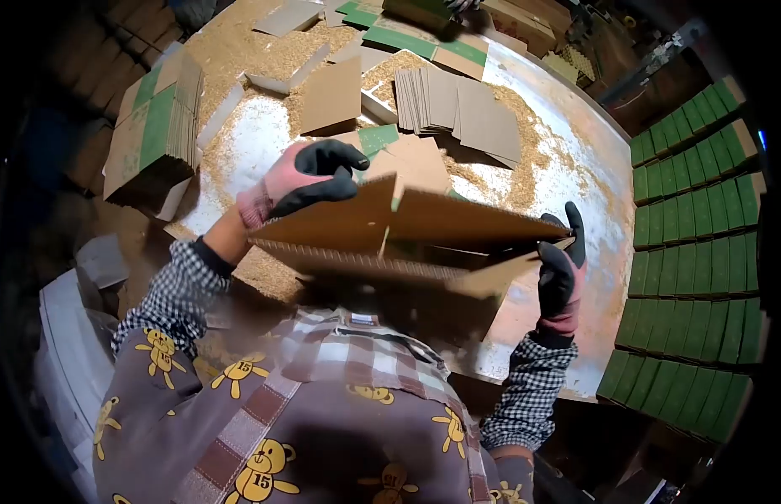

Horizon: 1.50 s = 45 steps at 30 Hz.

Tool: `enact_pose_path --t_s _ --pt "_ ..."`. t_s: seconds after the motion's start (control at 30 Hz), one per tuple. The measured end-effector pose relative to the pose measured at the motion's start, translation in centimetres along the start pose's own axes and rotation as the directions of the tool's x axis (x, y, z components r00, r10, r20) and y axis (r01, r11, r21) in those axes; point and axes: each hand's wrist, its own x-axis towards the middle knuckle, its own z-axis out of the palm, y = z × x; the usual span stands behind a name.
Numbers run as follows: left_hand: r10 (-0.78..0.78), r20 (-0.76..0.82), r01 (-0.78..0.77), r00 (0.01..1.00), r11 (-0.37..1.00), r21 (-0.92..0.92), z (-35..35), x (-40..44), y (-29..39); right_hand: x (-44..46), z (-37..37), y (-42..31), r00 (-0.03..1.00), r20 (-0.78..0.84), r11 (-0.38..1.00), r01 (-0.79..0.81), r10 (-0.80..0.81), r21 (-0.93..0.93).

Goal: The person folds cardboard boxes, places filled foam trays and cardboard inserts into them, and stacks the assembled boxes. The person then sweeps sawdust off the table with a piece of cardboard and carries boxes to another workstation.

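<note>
White worktop point(260, 130) strewn with tan shavings point(239, 59), over its 6 o'clock edge a brown cardboard carton point(457, 223), corrugated edges showing, panels parted narrowly, left hand point(310, 176) at its 10 o'clock, thumb and fingers apart, right hand point(562, 269) pinching its 3 o'clock corner

And here's the left hand point(310, 181), gloved, further forward than the right, its fingers point(340, 154) curved in an open hook! Left wrist point(254, 206) nearly straight, left forearm point(176, 286) angling in from behind it. Well across, the right hand point(567, 260) pinches, one finger pointing forward, right forearm point(533, 386) almost directly behind. Both gloves on!
</note>
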Motion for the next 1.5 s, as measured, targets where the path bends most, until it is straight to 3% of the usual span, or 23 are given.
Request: enact_pose_path --t_s 0.1,0.17,0.2,0.3,0.33,0.37,0.4,0.47,0.53,0.63,0.7,0.77,0.9,0.97,1.0,1.07,1.1,1.13,1.17,1.27,1.37,1.43,1.5 --pt "0.382 -0.105 -0.346 0.918 0.901 0.261 4.9 0.0 0.2 2.2 0.3 1.9 0.997 -0.019 0.997 -0.069 0.07 0.045" --pt "0.356 0.292 -0.458 0.888 0.622 0.635 6.6 2.1 -4.1 3.5 5.5 4.4 0.943 -0.276 0.934 0.082 -0.185 -0.347" --pt "0.1 0.417 -0.421 0.903 0.396 0.816 6.8 2.6 -6.0 3.3 7.7 3.3 0.928 -0.178 0.8 0.173 -0.328 -0.575" --pt "0.096 0.562 -0.569 0.822 0.095 0.817 3.1 -0.6 -4.4 4.4 6.9 3.9 0.758 0.165 0.225 0.383 -0.631 -0.896" --pt "0.06 0.538 -0.541 0.841 0.059 0.839 1.4 -1.9 -2.9 4.1 6.1 5.8 0.826 0.099 0.3 0.31 -0.555 -0.902" --pt "-0.017 0.449 -0.445 0.894 0.102 0.89 0.7 -3.2 -3.0 4.0 6.4 5.6 0.838 0.09 0.221 0.244 -0.539 -0.944" --pt "-0.114 0.499 -0.38 0.859 0.512 0.77 0.3 -3.3 -3.1 3.9 6.9 5.1 0.851 0.092 0.131 0.185 -0.516 -0.974" --pt "-0.086 0.331 -0.199 0.94 0.649 0.735 1.8 -2.6 -6.0 4.5 8.1 3.6 0.87 0.133 0.104 0.206 -0.475 -0.973" --pt "0.069 -0.061 -0.042 0.996 0.933 0.358 2.0 -0.1 -7.2 5.7 6.5 1.8 0.879 0.208 0.026 0.242 -0.428 -0.97" --pt "0.158 -0.3 0.091 0.941 0.735 0.672 1.4 1.4 -11.7 -0.2 9.9 0.1 0.875 0.313 0.187 0.4 -0.37 -0.897" --pt "-0.031 -0.102 0.025 0.994 0.998 -0.055 0.6 1.7 -13.3 -5.1 10.7 1.8 0.872 0.459 0.2 0.426 0.172 -0.883" --pt "-0.035 -0.234 -0.026 0.972 0.968 -0.251 2.8 -0.3 -15.0 -6.3 7.6 2.0 0.91 0.403 0.288 0.36 0.102 -0.887" --pt "0.134 0.076 -0.052 0.988 0.755 -0.653 5.5 0.8 -9.5 -9.1 4.9 3.1 0.985 -0.041 0.649 0.081 -0.17 -0.756" --pt "0.29 -0.101 -0.292 0.952 0.956 -0.005 7.6 2.6 -2.5 -11.4 5.7 6.5 0.973 -0.203 0.9 0.007 -0.106 -0.436" --pt "0.501 -0.019 -0.489 0.865 0.852 0.188 7.1 3.8 -0.7 -11.8 5.5 7.4 0.981 -0.03 0.739 -0.164 0.191 -0.653" --pt "0.333 0.406 -0.522 0.851 0.616 0.589 7.2 4.5 2.4 -11.5 4.9 10.1 0.981 -0.058 0.767 -0.18 0.184 -0.616" --pt "0.261 0.457 -0.523 0.85 0.518 0.677 7.3 4.5 1.4 -10.0 4.5 10.5 0.969 -0.169 0.94 -0.22 0.18 -0.261" --pt "0.183 0.489 -0.508 0.853 0.509 0.695 7.6 4.1 0.2 -7.8 4.6 9.0 0.955 -0.219 0.902 -0.09 0.199 0.423" --pt "0.05 0.552 -0.527 0.832 0.378 0.761 9.1 4.2 -2.6 -6.2 5.1 6.3 0.954 -0.233 0.785 -0.003 0.188 0.62" --pt "-0.161 0.719 -0.629 0.676 0.383 0.677 12.7 3.6 -4.8 -2.5 7.6 2.4 0.936 -0.174 0.909 -0.341 0.305 -0.239" --pt "0.625 0.328 -0.704 0.708 0.658 0.266 5.3 6.7 -4.0 -2.4 8.4 6.8 0.957 -0.194 0.788 -0.289 0.217 -0.544" --pt "0.396 -0.102 -0.317 0.913 0.843 0.435 -4.9 9.6 -4.0 -3.1 9.8 6.2 0.935 -0.297 0.719 -0.343 0.196 -0.605" --pt "0.245 -0.312 0.107 0.918 0.604 0.79 -16.8 14.6 -8.0 -3.5 10.2 6.2 0.902 -0.371 0.691 -0.412 0.22 -0.593"
